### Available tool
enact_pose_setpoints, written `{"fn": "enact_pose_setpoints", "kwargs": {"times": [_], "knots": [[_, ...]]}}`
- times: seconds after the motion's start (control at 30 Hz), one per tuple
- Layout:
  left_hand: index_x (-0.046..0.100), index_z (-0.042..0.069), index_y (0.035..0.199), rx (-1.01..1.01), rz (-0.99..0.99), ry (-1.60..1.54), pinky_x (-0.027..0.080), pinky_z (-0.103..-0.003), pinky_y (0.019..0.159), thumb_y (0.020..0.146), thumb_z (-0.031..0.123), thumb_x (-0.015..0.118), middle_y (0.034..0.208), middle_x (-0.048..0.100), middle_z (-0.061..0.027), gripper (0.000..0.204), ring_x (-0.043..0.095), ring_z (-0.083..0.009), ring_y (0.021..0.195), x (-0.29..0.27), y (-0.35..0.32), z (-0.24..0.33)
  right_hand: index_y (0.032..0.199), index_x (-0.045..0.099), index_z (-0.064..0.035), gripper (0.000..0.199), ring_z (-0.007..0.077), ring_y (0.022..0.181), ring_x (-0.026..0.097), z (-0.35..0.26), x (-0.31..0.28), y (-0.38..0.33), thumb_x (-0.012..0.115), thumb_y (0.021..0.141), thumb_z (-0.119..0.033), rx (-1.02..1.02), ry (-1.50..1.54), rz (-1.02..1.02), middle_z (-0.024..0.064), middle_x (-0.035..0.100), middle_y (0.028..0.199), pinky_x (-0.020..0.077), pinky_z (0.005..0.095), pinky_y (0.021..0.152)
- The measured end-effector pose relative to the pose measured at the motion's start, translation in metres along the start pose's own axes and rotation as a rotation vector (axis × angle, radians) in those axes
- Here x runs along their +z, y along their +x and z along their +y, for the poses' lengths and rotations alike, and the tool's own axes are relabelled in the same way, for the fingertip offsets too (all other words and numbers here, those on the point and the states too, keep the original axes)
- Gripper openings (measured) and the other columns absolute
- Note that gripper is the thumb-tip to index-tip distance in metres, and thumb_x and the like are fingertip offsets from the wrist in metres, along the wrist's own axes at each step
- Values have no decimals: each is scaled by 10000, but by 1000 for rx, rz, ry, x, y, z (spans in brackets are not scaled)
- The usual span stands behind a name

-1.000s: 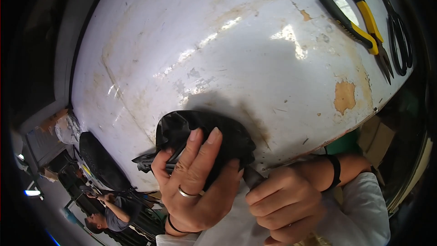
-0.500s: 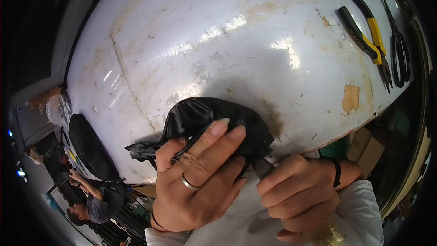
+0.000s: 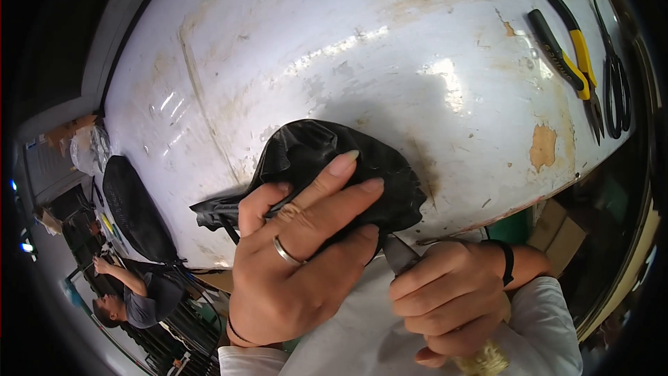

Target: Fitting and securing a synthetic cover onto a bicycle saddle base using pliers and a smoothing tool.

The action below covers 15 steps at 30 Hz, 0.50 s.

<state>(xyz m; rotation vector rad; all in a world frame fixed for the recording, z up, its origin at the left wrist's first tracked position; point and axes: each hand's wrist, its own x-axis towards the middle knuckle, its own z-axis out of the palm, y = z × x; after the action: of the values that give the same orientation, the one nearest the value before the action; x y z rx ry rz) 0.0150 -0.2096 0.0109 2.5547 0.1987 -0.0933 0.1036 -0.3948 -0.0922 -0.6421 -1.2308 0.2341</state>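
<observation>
My left hand (image 3: 289, 264), a ring on one finger, lies over a crumpled shiny black leather-like cover (image 3: 383, 167) and grips it, its little-finger side bent round a fold. Two fingers stretch across the top of the cover; its near edge is hidden beneath the hand. Beside it on the right, my right hand (image 3: 449, 299) is closed in a fist round a knife-like tool. The tool's flat grey metal blade (image 3: 400, 255) sticks out toward the cover's near edge, where its tip is hard to make out. A frayed, straw-coloured fibrous end (image 3: 483, 361) shows below the fist.
The worn white table (image 3: 334, 63) has stains and chipped patches. Pliers with yellow-black handles (image 3: 574, 56) and black scissors (image 3: 616, 90) lie at its right edge. A long black padded piece (image 3: 136, 209) sits at the left edge. A person (image 3: 142, 299) works farther left; a cardboard box (image 3: 557, 233) stands below right.
The black cover has tipped up and spread farther away from me under my left hand. More of the grey blade shows above my right fist. The whole view has shifted slightly.
</observation>
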Motion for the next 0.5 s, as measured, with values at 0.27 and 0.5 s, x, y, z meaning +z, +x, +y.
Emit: {"fn": "enact_pose_setpoints", "kwargs": {"times": [0.27,0.5], "knots": [[834,84,986,100,-56,40,352,-468,1171,636,192,948,1385,765,-122,384,654,-333,1428,-2,-3,-6,752,583,11,284,301,571,651,-2,0,4,789,925,-82,66,18,9,137,657,707,599,443,575],[825,76,1115,134,-61,113,349,-474,1170,620,293,952,1412,751,-123,555,646,-331,1437,1,-2,-7,723,555,-2,336,290,601,636,-10,1,4,756,972,-104,56,44,61,137,620,694,597,460,591]]}}
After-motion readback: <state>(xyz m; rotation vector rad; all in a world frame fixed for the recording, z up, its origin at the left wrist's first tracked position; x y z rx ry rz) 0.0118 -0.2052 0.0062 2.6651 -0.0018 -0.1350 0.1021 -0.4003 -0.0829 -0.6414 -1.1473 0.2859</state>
